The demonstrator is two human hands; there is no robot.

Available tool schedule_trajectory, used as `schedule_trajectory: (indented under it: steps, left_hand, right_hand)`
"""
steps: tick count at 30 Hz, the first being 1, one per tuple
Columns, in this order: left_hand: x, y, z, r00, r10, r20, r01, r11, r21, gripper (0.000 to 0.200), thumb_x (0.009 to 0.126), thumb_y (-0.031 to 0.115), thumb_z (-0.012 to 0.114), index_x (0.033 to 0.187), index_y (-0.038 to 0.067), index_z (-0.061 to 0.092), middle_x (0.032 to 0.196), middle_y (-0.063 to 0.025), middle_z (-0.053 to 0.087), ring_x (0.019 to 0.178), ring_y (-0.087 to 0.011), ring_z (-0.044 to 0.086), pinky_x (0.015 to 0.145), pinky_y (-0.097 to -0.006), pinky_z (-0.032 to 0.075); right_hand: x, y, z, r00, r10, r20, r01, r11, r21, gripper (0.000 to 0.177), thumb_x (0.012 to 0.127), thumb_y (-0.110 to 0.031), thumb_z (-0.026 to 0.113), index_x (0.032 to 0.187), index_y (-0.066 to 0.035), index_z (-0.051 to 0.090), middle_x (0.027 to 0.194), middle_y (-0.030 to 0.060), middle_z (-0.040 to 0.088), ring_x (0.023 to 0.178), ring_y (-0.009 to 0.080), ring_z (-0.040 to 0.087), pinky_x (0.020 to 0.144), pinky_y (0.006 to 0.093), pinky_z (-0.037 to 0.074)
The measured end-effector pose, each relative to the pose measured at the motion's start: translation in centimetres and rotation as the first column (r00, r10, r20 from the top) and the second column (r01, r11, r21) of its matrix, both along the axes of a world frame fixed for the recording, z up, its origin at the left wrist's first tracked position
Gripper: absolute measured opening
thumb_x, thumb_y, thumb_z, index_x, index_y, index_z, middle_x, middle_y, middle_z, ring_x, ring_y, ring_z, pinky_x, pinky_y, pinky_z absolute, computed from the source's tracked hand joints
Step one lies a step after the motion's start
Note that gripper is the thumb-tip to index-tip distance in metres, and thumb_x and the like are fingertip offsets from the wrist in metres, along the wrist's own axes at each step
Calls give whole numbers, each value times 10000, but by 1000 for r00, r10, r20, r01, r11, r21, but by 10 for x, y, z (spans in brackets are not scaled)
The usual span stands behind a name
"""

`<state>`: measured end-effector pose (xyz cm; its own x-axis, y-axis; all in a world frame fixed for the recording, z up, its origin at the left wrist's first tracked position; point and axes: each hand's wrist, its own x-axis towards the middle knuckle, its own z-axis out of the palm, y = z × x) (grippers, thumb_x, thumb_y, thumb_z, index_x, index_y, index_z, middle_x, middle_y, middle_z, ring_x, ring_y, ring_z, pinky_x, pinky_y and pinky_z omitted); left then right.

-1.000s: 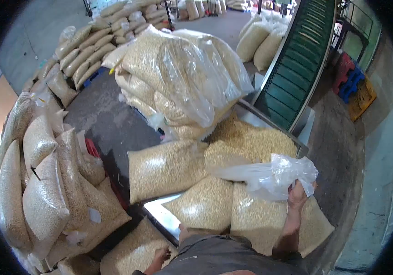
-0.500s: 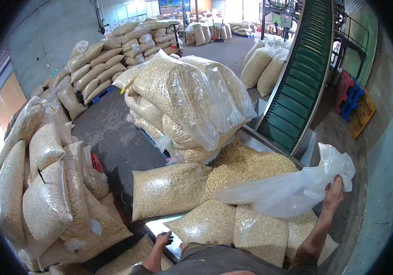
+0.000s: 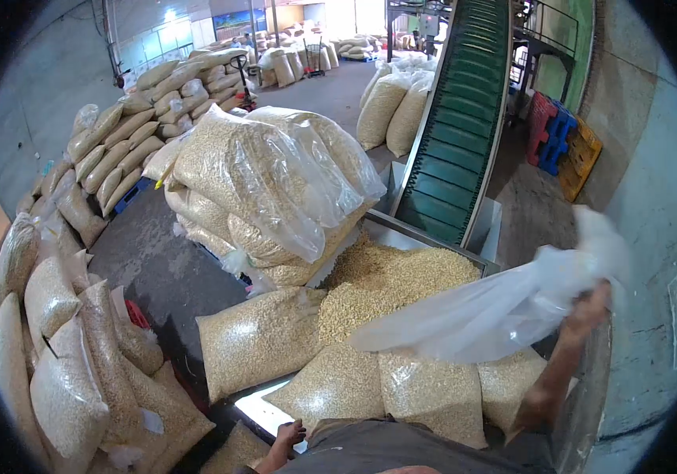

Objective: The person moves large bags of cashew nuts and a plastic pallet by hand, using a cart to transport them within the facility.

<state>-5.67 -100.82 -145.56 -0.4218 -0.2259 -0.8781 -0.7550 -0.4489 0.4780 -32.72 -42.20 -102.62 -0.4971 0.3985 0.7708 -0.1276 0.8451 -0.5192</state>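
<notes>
1. While drawing the bag (image 3: 465, 316) clear, grip its end hard in the right hand (image 3: 587, 310), fingers clenched on the plastic as now; lift high, probably best, to shake out any leftovers.
2. Brace with the left hand (image 3: 289, 433), low beside the steel edge (image 3: 263, 411), fingers loose and grasping nothing.
3. Bag at present: empty, stretched from that right hand over the sacks (image 3: 433, 387) and the loose kernels (image 3: 401, 272) in the hopper (image 3: 425, 235).
4. Counted near: two hands, one empty bag, four full sacks along the hopper's near side.
5. Counted farther: one heaped pile (image 3: 275, 182), one green conveyor (image 3: 461, 134), pallets (image 3: 561, 138) in three colours by the wall; stacks (image 3: 117, 158) beyond, too many to count.
</notes>
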Motion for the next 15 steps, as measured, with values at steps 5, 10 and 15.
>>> schedule_trajectory:
  steps: [5, 10, 15]
  left_hand:
    - [2, 19, 25, 1000, -17, 7, 17, 989, -144, 466, 863, 321, 641, 1073, -88, 564, 871, -160, 653, 665, -239, 630, 598, -345, 527]
    - [3, 25, 34, 998, -39, 41, 47, 975, -217, 405, 868, 310, 635, 1029, -60, 594, 874, -126, 656, 630, -217, 619, 547, -314, 510]
    - [13, 41, 61, 1000, 2, -24, -7, 979, -206, 351, 886, 278, 610, 1029, -43, 596, 875, -119, 656, 647, -187, 615, 534, -295, 495]
  right_hand:
    - [3, 44, -26, 908, 218, -357, -398, 716, -574, 405, 887, -276, 547, 1141, 39, 540, 1127, 148, 590, 1046, 339, 561, 866, 438, 478]
    - [12, 44, -25, 879, 340, -334, -370, 929, -27, 562, 906, -456, 496, 1165, 40, 550, 1129, 182, 602, 1059, 328, 576, 904, 449, 461]
    - [-20, 67, -86, 956, 214, -202, -265, 926, -270, 751, 907, -615, 358, 1251, 45, 462, 1138, 192, 572, 1051, 336, 575, 915, 466, 463]
